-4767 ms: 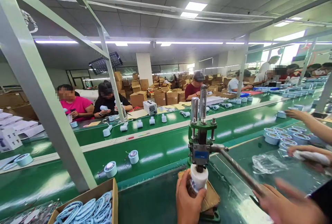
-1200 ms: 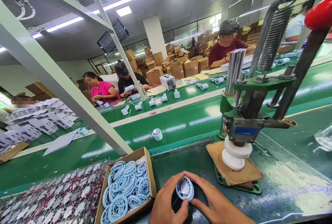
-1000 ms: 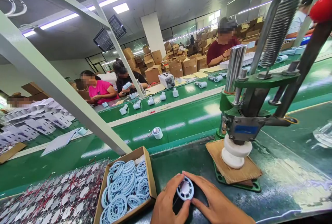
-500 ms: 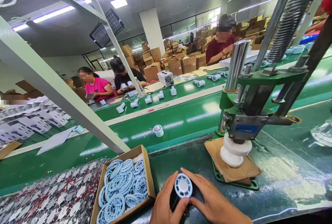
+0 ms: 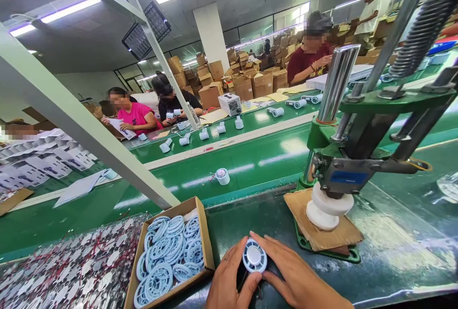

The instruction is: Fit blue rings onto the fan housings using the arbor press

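Note:
Between both hands I hold a small round light blue fan head (image 5: 255, 254), with a spoked ring and a silver disc in its middle facing up. My left hand (image 5: 227, 275) grips its left side, index finger at the top and thumb at the lower edge. From the right, my right hand (image 5: 291, 273) closes on it the same way, the thumbs nearly meeting below. A bit of dark wire shows under the fan head. To the left is a cardboard box (image 5: 208, 252) of light blue spoked rings (image 5: 157, 280).
A green hand press (image 5: 339, 163) with white round pads (image 5: 324, 213) stands on cardboard at the right. Small motors with red wires (image 5: 78, 261) cover the left. One blue housing (image 5: 222, 177) sits on the green conveyor (image 5: 265, 170). Co-workers sit across; a slanted white post (image 5: 107, 123) crosses the left.
My hands keep the same grip on the fan head, nearly unmoved. The view has shifted slightly. Across the line, a person in pink now holds up a white sheet or flat carton.

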### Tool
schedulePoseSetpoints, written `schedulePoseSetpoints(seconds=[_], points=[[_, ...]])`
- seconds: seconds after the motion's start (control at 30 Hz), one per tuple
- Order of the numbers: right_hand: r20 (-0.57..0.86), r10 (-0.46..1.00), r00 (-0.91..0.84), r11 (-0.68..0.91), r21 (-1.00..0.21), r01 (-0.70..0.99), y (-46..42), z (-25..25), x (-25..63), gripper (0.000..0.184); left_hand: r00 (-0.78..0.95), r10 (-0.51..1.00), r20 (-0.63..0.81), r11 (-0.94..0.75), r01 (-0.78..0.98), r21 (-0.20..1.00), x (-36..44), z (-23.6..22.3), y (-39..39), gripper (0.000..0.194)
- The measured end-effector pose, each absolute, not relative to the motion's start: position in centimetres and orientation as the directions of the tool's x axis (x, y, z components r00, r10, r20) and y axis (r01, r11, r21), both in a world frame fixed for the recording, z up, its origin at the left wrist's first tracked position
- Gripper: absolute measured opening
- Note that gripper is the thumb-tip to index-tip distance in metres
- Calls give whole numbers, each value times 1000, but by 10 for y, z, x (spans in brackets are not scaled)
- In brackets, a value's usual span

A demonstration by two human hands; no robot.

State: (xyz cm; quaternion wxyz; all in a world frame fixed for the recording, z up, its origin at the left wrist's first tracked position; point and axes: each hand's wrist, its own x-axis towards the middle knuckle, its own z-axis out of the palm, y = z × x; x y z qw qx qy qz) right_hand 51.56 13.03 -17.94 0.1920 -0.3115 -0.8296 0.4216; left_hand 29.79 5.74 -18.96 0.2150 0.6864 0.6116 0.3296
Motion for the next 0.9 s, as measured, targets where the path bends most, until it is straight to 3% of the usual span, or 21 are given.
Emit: schedulePoseSetpoints(seconds=[0.23,0.3,0.37,0.43,0.5,0.57,0.67,0.77,0.9], points=[[44,717,-696,477,-759,444,130,-156,533,73,-204,877,436,-147,749,646,328,-222,68,65],[101,758,-644,493,-736,465,130,-132,552,66,-246,851,464,-166,712,682,342,-216,78,61],[271,785,-557,565,-684,462,129,-97,575,54,-264,861,434,-176,646,742,361,-200,91,60],[540,737,-407,676,-596,433,129,-54,596,44,-244,891,383,-181,583,792,383,-180,105,59],[797,583,-155,771,-483,416,136,-7,613,41,-208,916,343,-188,533,825,405,-159,121,59],[913,390,124,793,-401,459,154,39,625,37,-169,932,321,-205,484,851,425,-140,136,57],[898,248,363,703,-424,570,200,95,639,32,-99,955,279,-216,411,886,449,-117,155,50],[850,361,383,633,-525,568,249,128,651,31,-25,970,240,-210,402,891,465,-106,167,45],[812,474,341,662,-584,470,283,137,654,36,-18,975,220,-189,444,876,477,-112,175,40]])
